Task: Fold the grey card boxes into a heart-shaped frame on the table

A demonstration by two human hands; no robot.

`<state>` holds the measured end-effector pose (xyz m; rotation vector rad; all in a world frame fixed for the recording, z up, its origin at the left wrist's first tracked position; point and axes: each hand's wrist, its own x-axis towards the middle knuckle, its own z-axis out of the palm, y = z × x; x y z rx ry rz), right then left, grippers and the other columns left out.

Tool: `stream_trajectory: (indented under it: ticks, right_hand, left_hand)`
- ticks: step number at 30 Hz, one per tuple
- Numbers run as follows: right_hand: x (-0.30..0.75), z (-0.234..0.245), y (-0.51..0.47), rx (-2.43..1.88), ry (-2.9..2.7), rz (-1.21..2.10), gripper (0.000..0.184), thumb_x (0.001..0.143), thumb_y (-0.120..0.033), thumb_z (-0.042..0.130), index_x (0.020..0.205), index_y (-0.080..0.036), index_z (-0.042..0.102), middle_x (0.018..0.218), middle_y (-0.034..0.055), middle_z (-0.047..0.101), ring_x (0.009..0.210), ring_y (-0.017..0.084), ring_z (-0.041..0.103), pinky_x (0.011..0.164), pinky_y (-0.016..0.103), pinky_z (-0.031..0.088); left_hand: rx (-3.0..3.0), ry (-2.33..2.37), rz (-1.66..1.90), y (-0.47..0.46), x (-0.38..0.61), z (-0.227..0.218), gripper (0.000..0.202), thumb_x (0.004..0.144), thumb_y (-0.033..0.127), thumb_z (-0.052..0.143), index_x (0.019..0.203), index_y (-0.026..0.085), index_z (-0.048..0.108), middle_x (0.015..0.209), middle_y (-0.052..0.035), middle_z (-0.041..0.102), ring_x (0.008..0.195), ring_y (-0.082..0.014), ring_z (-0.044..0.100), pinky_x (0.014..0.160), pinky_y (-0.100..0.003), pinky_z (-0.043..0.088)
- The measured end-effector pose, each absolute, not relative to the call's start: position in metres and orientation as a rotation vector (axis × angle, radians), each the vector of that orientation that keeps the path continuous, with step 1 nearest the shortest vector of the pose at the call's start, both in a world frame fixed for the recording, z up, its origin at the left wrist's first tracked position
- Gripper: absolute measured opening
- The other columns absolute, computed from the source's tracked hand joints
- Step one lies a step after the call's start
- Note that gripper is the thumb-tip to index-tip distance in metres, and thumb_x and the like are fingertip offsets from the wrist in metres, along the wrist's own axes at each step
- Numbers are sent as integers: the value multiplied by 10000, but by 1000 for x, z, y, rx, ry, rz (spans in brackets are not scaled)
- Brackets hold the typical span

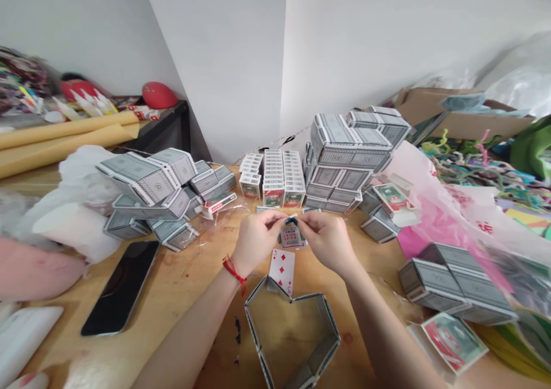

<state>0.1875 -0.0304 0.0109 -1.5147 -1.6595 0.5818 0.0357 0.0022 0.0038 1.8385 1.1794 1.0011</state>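
My left hand [257,238] and my right hand [328,237] meet over the middle of the wooden table [181,297], both pinched on a small playing-card pack [291,234] held between them. A three of diamonds card [282,270] stands just below the pack, leaning at the notch of a heart-shaped ring of folded cards [293,337]. A red string bracelet [233,271] circles my left wrist.
Rows of card packs [272,177] stand behind my hands, with wrapped bricks of packs [346,162] at the right and more bricks [155,191] at the left. A black phone [123,286] lies at the left. Pink plastic bags [424,217] and more pack bundles [456,288] fill the right side.
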Motion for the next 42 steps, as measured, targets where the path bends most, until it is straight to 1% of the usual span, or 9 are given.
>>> stream_trajectory:
  ticks: [7, 10, 14, 20, 23, 26, 30, 36, 42]
  right_hand:
    - [184, 6, -29, -1425, -1428, 784, 195, 757, -284, 539, 680, -162, 670, 626, 37, 676, 545, 145, 595, 504, 228, 433]
    - [183, -1, -24, -1420, -1386, 857, 174, 740, -283, 567, 813, -168, 675, 743, 55, 705, 655, 179, 648, 579, 257, 486]
    - [182, -4, -23, -1487, -1500, 736, 254, 738, -243, 572, 979, -202, 641, 837, 58, 709, 737, 193, 664, 655, 274, 494]
    - [181, 5, -28, -1603, -1815, 479, 240, 804, -176, 407, 834, -197, 644, 599, 33, 646, 533, 164, 584, 527, 237, 400]
    - [183, 7, -28, -1575, -1790, 533, 285, 795, -148, 373, 898, -188, 635, 618, 27, 639, 539, 152, 570, 527, 229, 390]
    - [184, 6, -27, -1487, -1676, 719, 297, 776, -154, 398, 975, -184, 617, 704, 29, 663, 612, 153, 602, 558, 226, 425]
    - [183, 4, -25, -1360, -1496, 926, 199, 760, -216, 480, 901, -183, 617, 806, 45, 688, 723, 166, 642, 606, 233, 474]
    - [186, 7, -27, -1401, -1562, 789, 153, 770, -252, 496, 799, -188, 632, 701, 24, 674, 631, 145, 615, 575, 221, 447]
    - [188, 16, -31, -1435, -1753, 680, 180, 752, -209, 471, 721, -185, 647, 554, -23, 564, 507, 96, 474, 500, 196, 353]
  left_hand:
    - [1852, 1120, 937, 6, 28, 16, 154, 786, 182, 525, 812, 173, 677, 796, -26, 704, 710, -142, 640, 638, -238, 509]
    - [1876, 1165, 978, 5, 26, 18, 179, 795, 178, 513, 848, 175, 685, 849, -38, 706, 763, -154, 647, 694, -255, 513]
    - [1926, 1225, 1005, 5, 27, 16, 214, 809, 188, 494, 909, 187, 683, 919, -41, 703, 816, -171, 647, 733, -277, 508]
    - [1937, 1220, 985, 5, 28, 14, 214, 815, 197, 488, 908, 184, 681, 932, -36, 702, 828, -171, 646, 746, -275, 504]
    - [1926, 1240, 977, 7, 27, 14, 207, 809, 185, 491, 889, 185, 682, 936, -37, 701, 844, -174, 645, 766, -286, 503]
    - [1931, 1257, 975, 8, 26, 14, 194, 805, 181, 495, 870, 186, 677, 910, -34, 704, 813, -169, 646, 746, -283, 506]
    - [2044, 1229, 1000, 5, 27, 12, 176, 805, 184, 493, 869, 189, 656, 860, -29, 701, 760, -158, 640, 692, -268, 504]
    - [2260, 1246, 1021, -1, 31, 12, 181, 817, 160, 461, 890, 195, 623, 867, -32, 682, 786, -161, 619, 709, -281, 481]
    - [2349, 1212, 936, -2, 27, 17, 215, 830, 150, 431, 891, 211, 628, 858, -20, 682, 778, -155, 610, 703, -282, 471]
